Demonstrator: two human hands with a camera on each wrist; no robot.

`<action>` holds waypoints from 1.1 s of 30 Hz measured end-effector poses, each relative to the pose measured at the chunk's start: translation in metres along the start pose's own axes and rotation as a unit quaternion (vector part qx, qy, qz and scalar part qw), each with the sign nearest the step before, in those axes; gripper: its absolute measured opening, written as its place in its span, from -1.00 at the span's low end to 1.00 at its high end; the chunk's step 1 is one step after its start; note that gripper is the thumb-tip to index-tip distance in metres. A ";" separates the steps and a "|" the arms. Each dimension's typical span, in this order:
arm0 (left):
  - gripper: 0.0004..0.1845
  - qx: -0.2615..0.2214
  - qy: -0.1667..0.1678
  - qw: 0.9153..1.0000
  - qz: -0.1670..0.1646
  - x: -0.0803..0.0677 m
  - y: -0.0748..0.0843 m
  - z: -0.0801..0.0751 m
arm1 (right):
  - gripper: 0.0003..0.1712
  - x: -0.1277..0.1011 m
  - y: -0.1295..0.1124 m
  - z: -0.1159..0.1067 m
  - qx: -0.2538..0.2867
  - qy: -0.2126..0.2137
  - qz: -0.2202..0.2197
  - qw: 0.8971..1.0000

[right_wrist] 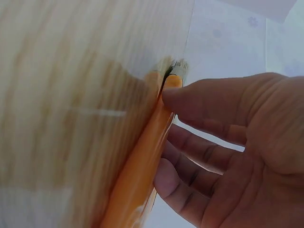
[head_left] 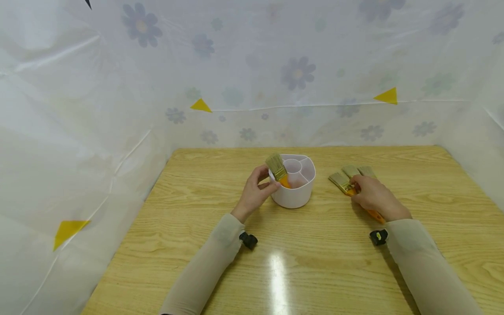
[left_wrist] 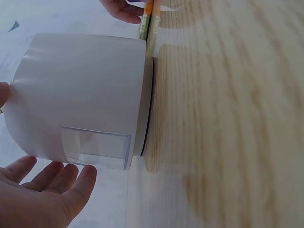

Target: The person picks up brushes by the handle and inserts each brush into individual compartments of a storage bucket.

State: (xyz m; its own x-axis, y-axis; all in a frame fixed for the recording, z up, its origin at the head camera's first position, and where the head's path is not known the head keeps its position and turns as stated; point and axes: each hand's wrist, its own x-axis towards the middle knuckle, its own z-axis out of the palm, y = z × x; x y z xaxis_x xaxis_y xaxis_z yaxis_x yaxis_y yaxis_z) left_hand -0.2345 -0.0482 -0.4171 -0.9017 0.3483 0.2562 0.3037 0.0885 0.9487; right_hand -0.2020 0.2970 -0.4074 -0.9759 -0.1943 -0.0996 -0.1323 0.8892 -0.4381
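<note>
A white divided desk organizer (head_left: pixel 292 197) stands on the table, with a paintbrush (head_left: pixel 277 168) leaning in its left compartment, bristles up. Around the organizer's left side, my left hand (head_left: pixel 253 194) holds it, thumb near the rim, fingertips (left_wrist: pixel 78 183) against the wall beside a clear label pocket (left_wrist: pixel 97 146). My right hand (head_left: pixel 374 197) pinches the orange handle (right_wrist: pixel 142 159) of a paintbrush lying at the right, thumb on one side and fingers on the other. Two more paintbrushes (head_left: pixel 349 170) (head_left: pixel 367 171) lie beside it, their handles mostly hidden beneath the hand.
The wood-grain table (head_left: pixel 197 183) reaches back to a pale flowered plastic sheet (head_left: pixel 244 78), which also hangs at both sides. Yellow triangles (head_left: pixel 201 105) mark the sheet. Each wrist carries a small black camera (head_left: pixel 248 240).
</note>
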 end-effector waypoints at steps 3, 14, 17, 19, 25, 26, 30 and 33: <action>-0.38 -0.004 -0.003 1.000 -0.005 0.000 0.001 -0.001 | -0.53 0.000 0.000 0.000 -0.003 -0.002 -0.007 1.000; -0.37 -0.018 -0.020 1.000 -0.011 -0.005 0.022 -0.004 | -0.52 0.002 -0.002 0.002 -0.010 0.001 -0.015 1.000; -0.39 -0.021 -0.022 0.999 -0.012 -0.009 0.032 -0.004 | -0.48 0.002 -0.003 0.002 -0.010 -0.002 -0.015 1.000; -0.39 -0.026 -0.025 0.999 -0.011 -0.009 0.033 -0.003 | -0.47 0.002 -0.003 0.001 -0.012 -0.005 -0.014 1.000; -0.37 -0.034 -0.024 0.999 -0.010 -0.008 0.032 -0.002 | -0.39 0.006 -0.002 -0.001 -0.017 -0.016 -0.013 1.000; -0.38 -0.031 -0.024 0.999 -0.012 -0.008 0.032 -0.002 | -0.38 0.007 -0.002 -0.001 -0.018 -0.017 -0.013 1.000; -0.39 -0.023 -0.028 0.999 -0.015 -0.009 0.034 -0.003 | -0.34 0.010 -0.002 0.000 -0.029 -0.022 -0.009 0.999; -0.39 -0.021 -0.032 0.999 -0.011 -0.010 0.035 -0.003 | -0.29 0.013 -0.002 0.001 -0.037 -0.025 -0.006 0.999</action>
State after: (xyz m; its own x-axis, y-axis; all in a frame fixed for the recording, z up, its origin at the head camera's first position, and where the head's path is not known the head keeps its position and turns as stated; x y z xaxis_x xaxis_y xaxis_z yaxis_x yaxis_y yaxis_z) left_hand -0.2162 -0.0515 -0.3862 -0.8864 0.4051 0.2238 0.2694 0.0583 0.9613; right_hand -0.2143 0.2924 -0.4087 -0.9643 -0.2249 -0.1398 -0.1590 0.9139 -0.3734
